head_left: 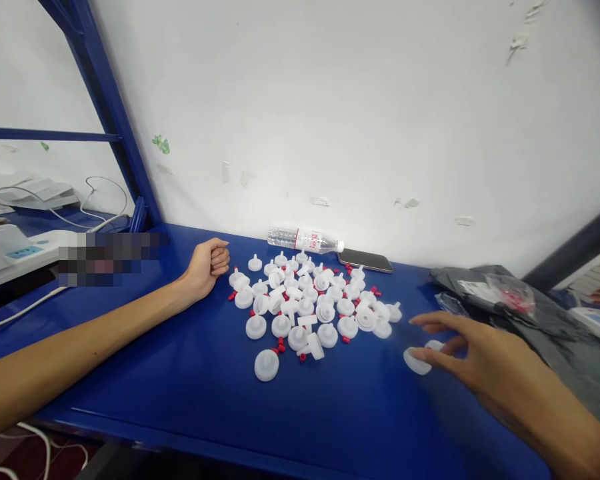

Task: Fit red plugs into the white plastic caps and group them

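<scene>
Many white round plastic caps [325, 311] with short stems lie in a loose pile on the blue table, small red pieces [281, 347] scattered among them. One white cap [267, 365] sits apart at the pile's near edge. Left of the pile, my left hand [210, 267] rests on the table, its fingers curled into a fist; nothing shows in it. My right hand [447, 343] is to the right of the pile, thumb and fingers apart. Below its fingertips are white caps [417, 361], partly covered by the thumb; I cannot see a grip on them.
A clear bottle [305, 240] lies on its side behind the pile, beside a dark phone [366, 260]. Dark plastic bags [525, 320] lie at the right. A white power strip [35, 250] with cables is at the left, near a blue metal frame [100, 87].
</scene>
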A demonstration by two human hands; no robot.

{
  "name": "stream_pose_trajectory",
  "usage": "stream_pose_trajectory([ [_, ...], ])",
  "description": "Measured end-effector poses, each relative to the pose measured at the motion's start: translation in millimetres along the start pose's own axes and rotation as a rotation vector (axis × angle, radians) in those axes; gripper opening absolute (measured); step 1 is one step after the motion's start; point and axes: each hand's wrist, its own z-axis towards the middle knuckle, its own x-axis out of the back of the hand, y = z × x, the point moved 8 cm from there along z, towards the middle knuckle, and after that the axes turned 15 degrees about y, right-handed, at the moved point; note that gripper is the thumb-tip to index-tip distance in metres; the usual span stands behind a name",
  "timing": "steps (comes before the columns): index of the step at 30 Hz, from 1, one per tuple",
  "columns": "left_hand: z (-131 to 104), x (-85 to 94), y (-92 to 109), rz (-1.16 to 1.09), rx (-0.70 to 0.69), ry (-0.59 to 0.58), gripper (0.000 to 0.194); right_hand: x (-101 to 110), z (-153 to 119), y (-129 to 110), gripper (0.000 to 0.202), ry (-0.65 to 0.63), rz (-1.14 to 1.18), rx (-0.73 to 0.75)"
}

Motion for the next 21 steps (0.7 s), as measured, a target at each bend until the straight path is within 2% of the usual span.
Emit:
stream_pose_trajectory([
  [2,-1.8,-1.1,1.3,0.009,-0.004,0.002,0.035,7.2,-4.2,-22.7,0.027,0.075,-0.002,0.062],
  [4,-4.4,-2.2,2.8,0.020,-0.011,0.005,0.036,6.1,-11.3,-52.6,0.016,0.094,0.034,0.170],
  [8,-9.3,-3.0,6.4,0.042,-0.043,0.025,0.035,-20.0,-27.9,-99.8,0.020,-0.065,0.085,0.333],
  [11,-10.6,-3.1,15.3,0.057,-0.120,0.057,0.034,-32.3,-31.3,-111.1,0.024,-0.089,0.008,0.351],
  [14,-18.8,-4.8,40.4,0.061,-0.309,0.103,0.029,-34.5,-29.7,-114.3,0.022,-0.093,-0.064,0.339],
  [16,-39.6,-6.9,65.7,0.065,-0.510,0.129,0.022,-35.0,-29.4,-116.9,0.018,-0.135,-0.088,0.328],
  [17,-57.0,-7.8,78.8,0.072,-0.626,0.138,0.026,-35.0,-29.4,-118.2,0.017,-0.158,-0.098,0.319],
  [19,-103.6,-10.1,96.6,0.126,-0.828,0.124,0.051,-35.2,-30.0,-120.0,0.017,-0.199,-0.117,0.300],
  [21,-156.1,-12.3,96.5,0.259,-0.946,0.067,0.049,-35.3,-30.7,-120.2,0.018,-0.214,-0.125,0.291],
])
